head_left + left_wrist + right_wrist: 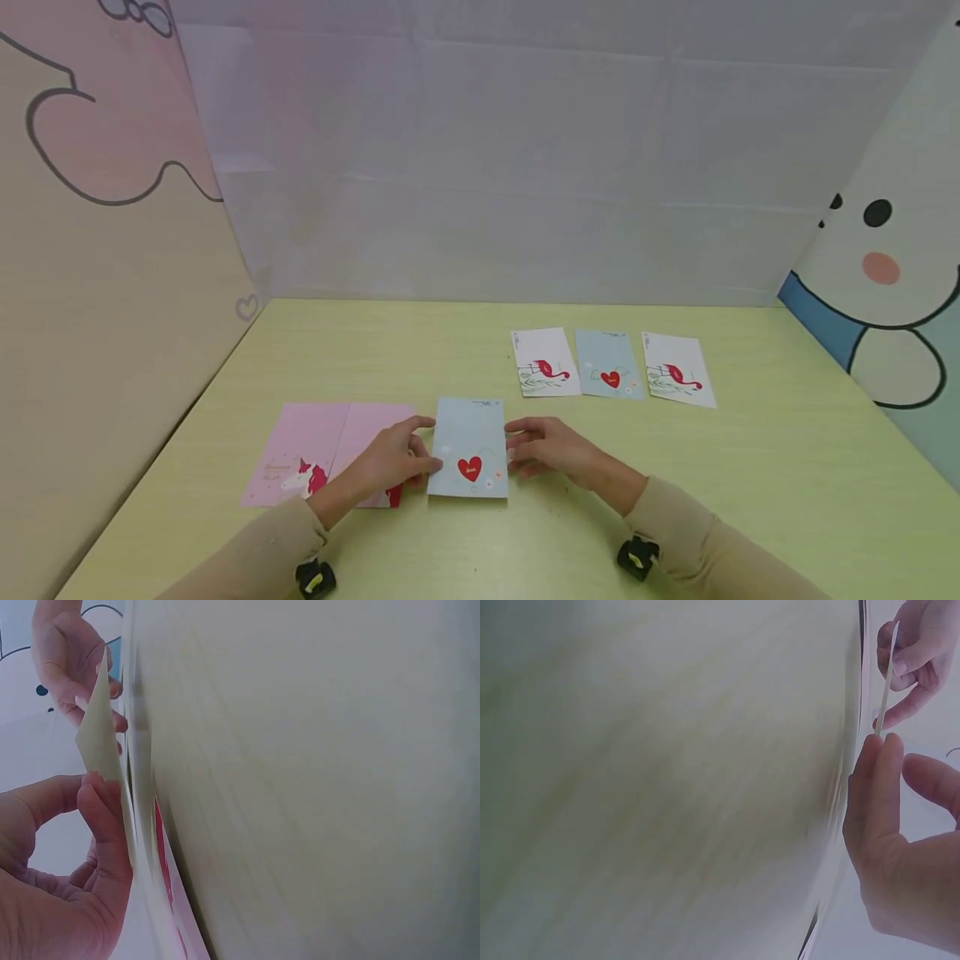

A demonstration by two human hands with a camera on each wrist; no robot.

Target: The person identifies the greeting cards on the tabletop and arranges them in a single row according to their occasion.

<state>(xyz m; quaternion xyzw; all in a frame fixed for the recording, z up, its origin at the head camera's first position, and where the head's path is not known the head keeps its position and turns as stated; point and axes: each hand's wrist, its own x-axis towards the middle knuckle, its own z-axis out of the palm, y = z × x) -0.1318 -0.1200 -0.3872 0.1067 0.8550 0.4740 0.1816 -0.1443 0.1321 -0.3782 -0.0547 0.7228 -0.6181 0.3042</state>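
Down in the middle, a blue card [468,437] is being held

It is sitting right of a pink card [303,442], at the near part of the yellow table [585,533]. The left hand [393,454] is pinching its left edge. The right hand [551,447] is touching the right edge with nearly straight fingers, thumb apart. The blue card is looking light and thin, a bit stiff but easy to bend, maybe slippery. Holding both long sides softly should be working best. The left hand is hiding part of the pink card. The wrist views are not showing the blue card's front clearly, and I cannot tell if its bottom is touching the table.
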